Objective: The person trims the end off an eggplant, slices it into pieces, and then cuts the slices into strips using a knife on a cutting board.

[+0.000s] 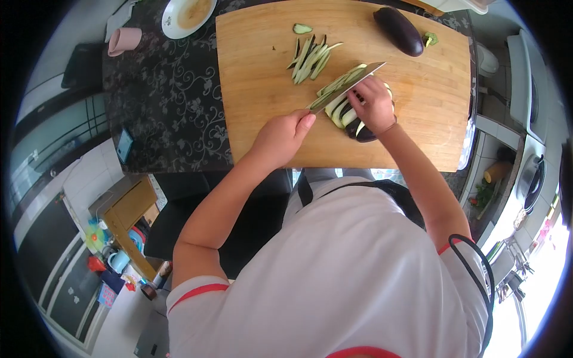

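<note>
My left hand [279, 140] is closed around the handle of a kitchen knife [351, 85], whose blade slants up to the right across the wooden cutting board [253, 65]. Eggplant slices [340, 113] with dark skin edges lie in an overlapping row along the near side of the blade. The curled fingers of my right hand [376, 108] press on these slices, close to the blade. Beyond the blade lie freshly cut eggplant strips [337, 80], partly hidden by it. Farther back is a loose pile of eggplant strips [310, 59], with one small eggplant piece [302, 28] behind it.
A whole eggplant [399, 31] and a green stem end [430, 39] lie at the board's far right. On the dark patterned tablecloth [179, 95] to the left are a white plate [173, 21], a pink cup [125, 41] and a phone-like object [125, 146].
</note>
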A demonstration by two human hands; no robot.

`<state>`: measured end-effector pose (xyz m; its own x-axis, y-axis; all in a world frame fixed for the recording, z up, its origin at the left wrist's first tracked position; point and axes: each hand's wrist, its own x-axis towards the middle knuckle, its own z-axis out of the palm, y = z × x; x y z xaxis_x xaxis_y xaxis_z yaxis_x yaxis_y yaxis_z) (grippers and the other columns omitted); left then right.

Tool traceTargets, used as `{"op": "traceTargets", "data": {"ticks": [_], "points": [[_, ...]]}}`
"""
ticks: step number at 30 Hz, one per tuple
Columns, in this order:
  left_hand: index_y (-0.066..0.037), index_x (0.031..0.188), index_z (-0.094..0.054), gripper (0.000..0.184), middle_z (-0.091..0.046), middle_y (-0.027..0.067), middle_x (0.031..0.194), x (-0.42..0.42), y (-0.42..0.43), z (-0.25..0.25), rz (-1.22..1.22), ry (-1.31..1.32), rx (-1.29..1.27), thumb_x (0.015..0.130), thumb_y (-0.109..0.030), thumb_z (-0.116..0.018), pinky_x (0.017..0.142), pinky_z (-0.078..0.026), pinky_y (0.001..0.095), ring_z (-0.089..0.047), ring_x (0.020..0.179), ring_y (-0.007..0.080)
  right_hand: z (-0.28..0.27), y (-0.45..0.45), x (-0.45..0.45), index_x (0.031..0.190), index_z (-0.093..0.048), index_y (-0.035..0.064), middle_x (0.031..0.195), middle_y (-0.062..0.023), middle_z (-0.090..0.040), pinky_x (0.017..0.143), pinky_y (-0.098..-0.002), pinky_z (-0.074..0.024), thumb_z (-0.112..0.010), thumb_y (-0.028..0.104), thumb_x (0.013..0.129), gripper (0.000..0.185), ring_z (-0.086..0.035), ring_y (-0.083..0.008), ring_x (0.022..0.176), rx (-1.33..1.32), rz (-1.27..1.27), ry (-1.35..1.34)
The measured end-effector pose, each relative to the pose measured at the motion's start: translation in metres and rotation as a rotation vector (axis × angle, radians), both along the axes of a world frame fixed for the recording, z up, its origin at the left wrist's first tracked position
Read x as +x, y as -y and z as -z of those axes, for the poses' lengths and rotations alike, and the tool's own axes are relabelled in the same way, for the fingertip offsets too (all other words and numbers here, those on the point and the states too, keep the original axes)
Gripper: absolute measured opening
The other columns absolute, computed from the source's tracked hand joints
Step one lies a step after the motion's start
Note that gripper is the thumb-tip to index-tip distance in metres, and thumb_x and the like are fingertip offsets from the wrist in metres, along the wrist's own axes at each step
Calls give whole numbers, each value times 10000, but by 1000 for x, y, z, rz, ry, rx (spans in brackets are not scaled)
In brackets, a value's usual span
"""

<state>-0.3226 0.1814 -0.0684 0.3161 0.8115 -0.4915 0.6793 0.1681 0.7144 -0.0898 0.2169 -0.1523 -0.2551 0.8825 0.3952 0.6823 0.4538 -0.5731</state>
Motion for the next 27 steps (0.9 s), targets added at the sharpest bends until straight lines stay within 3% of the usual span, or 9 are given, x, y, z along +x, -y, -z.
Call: {"op": "traceTargets", "data": {"ticks": [11,17,23,26,27], "points": [[-27,1091,-591,435,-635,241,902,9,-17,-16,177,-274,-57,983,-379,-360,750,-465,455,-601,860,410,17,4,-10,859,-643,46,891,-89,-630,759,-362,-502,-693,29,698,169,-597,-280,860,7,43,-76],[-57,1088,-590,425,-645,224,853,35,-30,30,185,-344,10,977,-397,-360,700,-470,495,-609,801,420,23,-2,-6,853,-644,40,890,-89,-630,752,-365,-504,-698,24,678,184,-600,-281,851,34,32,-81],[-43,892,-574,469,-626,179,670,43,-14,65,8,-220,305,972,-447,-349,599,-473,462,-615,638,370,27,4,-12,835,-648,40,873,-85,-639,757,-363,-505,-700,32,692,153,-604,-276,848,47,57,-78],[-30,805,-569,516,-578,124,574,27,-25,85,-342,106,-34,983,-453,-332,557,-457,398,-589,546,282,28,1,-12,827,-651,41,859,-74,-647,763,-358,-507,-695,39,708,127,-607,-267,848,67,47,-78],[-19,749,-557,541,-526,69,532,26,-27,77,-441,145,-55,988,-450,-334,535,-434,350,-540,504,202,28,0,-12,827,-651,41,859,-73,-647,763,-358,-506,-694,39,709,126,-607,-265,850,74,44,-71]]}}
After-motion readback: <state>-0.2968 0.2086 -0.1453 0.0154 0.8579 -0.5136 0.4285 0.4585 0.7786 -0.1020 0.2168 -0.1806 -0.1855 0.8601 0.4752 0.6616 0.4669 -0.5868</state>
